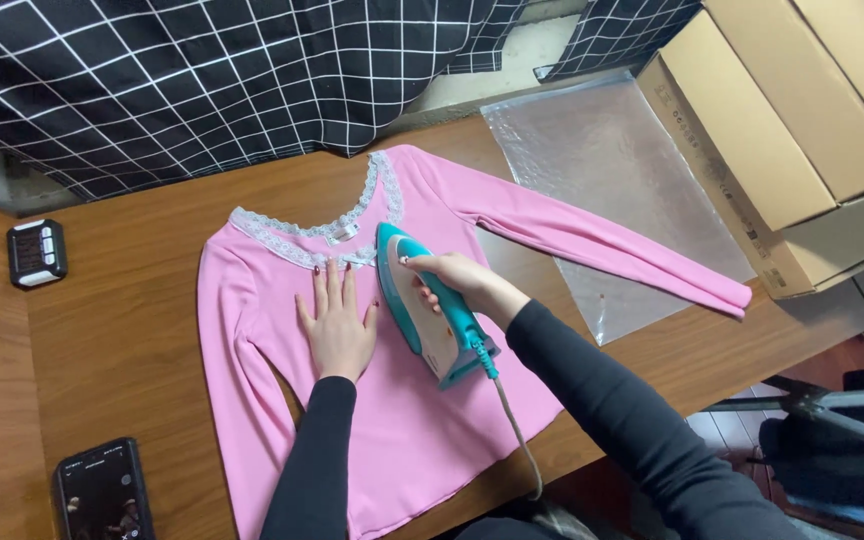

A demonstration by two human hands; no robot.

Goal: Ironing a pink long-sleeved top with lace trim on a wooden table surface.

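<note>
The right hand (460,282) was clamped around the teal iron (422,305) handle. The left hand (337,325) lay flat, fingers spread, on the pink top (402,420), at the iron's nine o'clock.

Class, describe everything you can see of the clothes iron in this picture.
The iron is teal on top with a pale lower body, likely plastic, and a teal handle. It rests soleplate down on the chest of the pink long-sleeved top, its pointed nose toward the lace neckline. The right hand grips the handle. A grey cord leaves its rear end and runs off the table edge. The left hand lies flat on the fabric beside it, not touching.
</note>
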